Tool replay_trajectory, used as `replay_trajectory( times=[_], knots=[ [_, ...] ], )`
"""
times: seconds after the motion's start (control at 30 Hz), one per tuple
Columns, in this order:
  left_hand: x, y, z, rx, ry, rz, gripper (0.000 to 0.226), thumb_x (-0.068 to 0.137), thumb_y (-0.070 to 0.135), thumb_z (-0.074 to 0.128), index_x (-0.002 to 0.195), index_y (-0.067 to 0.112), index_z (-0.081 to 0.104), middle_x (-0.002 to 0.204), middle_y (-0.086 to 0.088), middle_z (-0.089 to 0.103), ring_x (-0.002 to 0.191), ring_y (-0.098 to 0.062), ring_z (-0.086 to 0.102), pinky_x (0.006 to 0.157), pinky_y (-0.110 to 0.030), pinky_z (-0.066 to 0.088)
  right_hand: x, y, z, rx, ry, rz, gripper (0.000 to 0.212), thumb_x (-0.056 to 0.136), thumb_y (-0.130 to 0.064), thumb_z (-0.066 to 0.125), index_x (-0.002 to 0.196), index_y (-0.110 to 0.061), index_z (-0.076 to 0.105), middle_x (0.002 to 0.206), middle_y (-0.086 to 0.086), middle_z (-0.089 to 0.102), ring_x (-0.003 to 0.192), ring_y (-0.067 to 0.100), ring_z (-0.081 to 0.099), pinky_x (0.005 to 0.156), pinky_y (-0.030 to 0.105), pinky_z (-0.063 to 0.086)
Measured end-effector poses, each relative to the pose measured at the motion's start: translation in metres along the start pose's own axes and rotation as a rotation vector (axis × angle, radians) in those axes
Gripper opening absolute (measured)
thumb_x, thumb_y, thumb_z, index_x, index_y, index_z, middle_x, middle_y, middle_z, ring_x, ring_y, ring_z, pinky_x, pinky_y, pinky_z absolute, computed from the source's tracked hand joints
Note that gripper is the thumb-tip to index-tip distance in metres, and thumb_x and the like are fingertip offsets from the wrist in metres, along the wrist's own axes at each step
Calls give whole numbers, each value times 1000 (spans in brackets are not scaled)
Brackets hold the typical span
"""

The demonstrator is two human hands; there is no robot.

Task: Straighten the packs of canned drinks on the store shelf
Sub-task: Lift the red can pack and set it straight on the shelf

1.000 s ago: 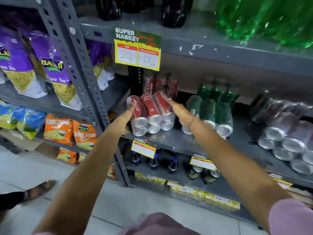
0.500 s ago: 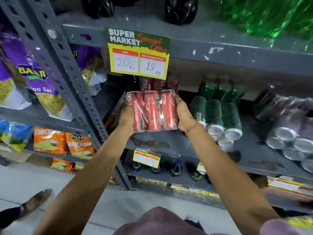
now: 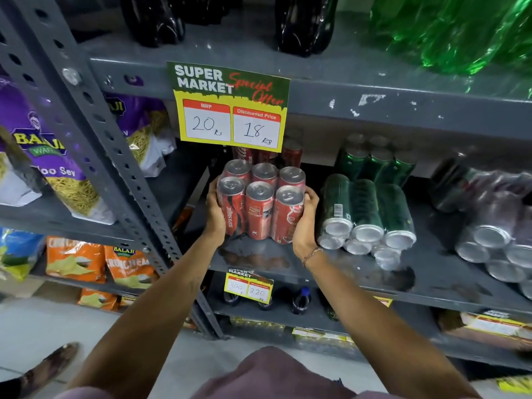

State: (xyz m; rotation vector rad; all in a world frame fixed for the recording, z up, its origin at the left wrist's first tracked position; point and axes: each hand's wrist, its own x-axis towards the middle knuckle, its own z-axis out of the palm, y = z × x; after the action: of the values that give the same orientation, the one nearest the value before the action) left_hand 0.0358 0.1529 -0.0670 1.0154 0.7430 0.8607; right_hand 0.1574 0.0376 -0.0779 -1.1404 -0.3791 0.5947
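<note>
A shrink-wrapped pack of red cans [image 3: 260, 205] stands upright on the grey metal shelf [image 3: 339, 272], tops showing. My left hand [image 3: 214, 210] grips its left side and my right hand [image 3: 305, 218] grips its right side. To the right, a pack of green cans [image 3: 364, 211] lies on its side with the can bottoms facing me. Further right, a pack of dark and silver cans [image 3: 495, 223] also lies on its side. More red cans [image 3: 290, 154] and green cans [image 3: 374, 162] stand upright behind.
A yellow price sign [image 3: 230, 108] hangs from the shelf above, just over the red pack. A slotted upright post [image 3: 115, 156] borders the left. Snack bags [image 3: 54, 168] fill the left rack. Bottles [image 3: 300, 300] stand on the lower shelf. A foot [image 3: 49, 367] is at bottom left.
The red pack lay on its side a second ago. Both hands took hold of it, lifted it and turned it upright; it now stands on the shelf with its tops up.
</note>
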Motion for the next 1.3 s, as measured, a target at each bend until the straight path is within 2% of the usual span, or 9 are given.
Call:
replay_trajectory(
  times=[0.13,0.3,0.4,0.5,0.6,0.77,1.0,1.13,1.3],
  knots=[
    [3,3,0,36,106,-39,56,101,35,19,133,-2,46,100,-10,66,83,-13,72,64,-21,57,0,2,-4,-65,-31,32,23,98,-44,32,108,-29,45,111,4,60,98,15,61,90,39,51],
    [-54,-5,21,231,428,-45,68,98,50,25,152,10,12,159,-14,20,145,-26,24,120,-42,18,4,-17,0,24,-106,184,65,93,-63,11,121,-25,56,95,-6,77,90,9,72,68,24,58],
    [-114,-23,51,259,198,32,80,92,58,35,151,23,-5,162,-6,4,145,-23,21,117,-46,24,0,-25,2,23,-108,253,76,92,-66,8,130,-17,52,96,-2,76,87,11,72,69,25,60],
    [-135,-39,68,510,-137,7,75,93,59,19,149,28,-20,156,7,-32,143,-7,-18,118,-41,7,-2,-29,4,68,-202,291,77,90,-68,5,112,-20,60,88,-1,78,84,13,74,68,26,60],
    [-133,-37,73,607,-192,-21,72,97,53,14,146,23,-28,147,5,-46,126,5,-28,118,-37,-2,-9,-33,4,9,-210,308,83,88,-70,4,120,-17,59,101,5,76,96,18,71,80,33,59],
    [-129,-33,51,562,-109,48,69,95,56,14,149,27,-18,156,10,-30,145,-6,-17,121,-37,1,-45,-19,6,-152,-29,245,79,91,-66,9,147,-15,30,155,7,35,142,19,32,119,43,23],
    [-87,-2,3,350,-15,-11,95,70,87,16,129,26,56,131,-7,62,122,-20,57,109,-44,41,-118,-16,20,-490,-104,229,86,84,-65,5,150,-10,15,159,18,12,147,29,9,119,42,8],
    [-61,16,-7,423,94,-80,89,82,77,5,146,23,35,151,-10,41,139,-27,38,117,-48,27,-106,-24,24,-518,-111,228,76,93,-61,9,144,-6,19,159,10,15,148,18,-2,120,45,-6],
    [-106,-5,36,323,301,86,76,93,61,15,152,18,-4,163,-7,-1,150,-22,3,122,-45,8,-2,-62,31,-483,106,101,71,97,-56,10,143,-7,33,154,16,30,141,23,27,115,31,12]
  ],
)
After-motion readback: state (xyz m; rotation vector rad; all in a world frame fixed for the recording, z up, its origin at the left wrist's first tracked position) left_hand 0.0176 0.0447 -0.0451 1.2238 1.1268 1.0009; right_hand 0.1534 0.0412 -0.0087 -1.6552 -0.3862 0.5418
